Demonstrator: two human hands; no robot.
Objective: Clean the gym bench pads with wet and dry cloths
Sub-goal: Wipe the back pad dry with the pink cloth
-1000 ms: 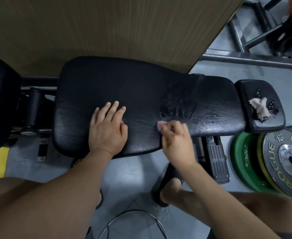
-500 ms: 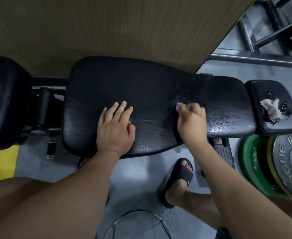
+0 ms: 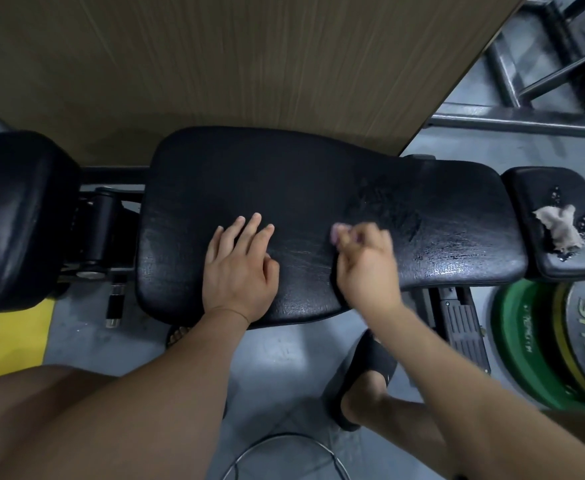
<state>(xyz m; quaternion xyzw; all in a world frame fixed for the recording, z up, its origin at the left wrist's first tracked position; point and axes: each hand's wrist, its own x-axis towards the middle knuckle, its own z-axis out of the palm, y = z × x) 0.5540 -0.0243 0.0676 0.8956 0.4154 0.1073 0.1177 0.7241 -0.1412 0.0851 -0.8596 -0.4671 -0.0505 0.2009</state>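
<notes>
Fingers (image 3: 360, 239) of the right hand (image 3: 367, 268) are bunched on a pink cloth (image 3: 335, 233) near the front edge of the long bench pad (image 3: 284, 181), the left hand (image 3: 239, 268) is laid flat alongside with straight fingers, and overlapping strokes toward the duller left end are advised.

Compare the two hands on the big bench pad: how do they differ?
The left hand lies flat with straight fingers, holding nothing; the right hand curls round a small pinkish cloth. The left hand looks sharp; the right hand is blurred. Both rest on the same black pad.
</notes>
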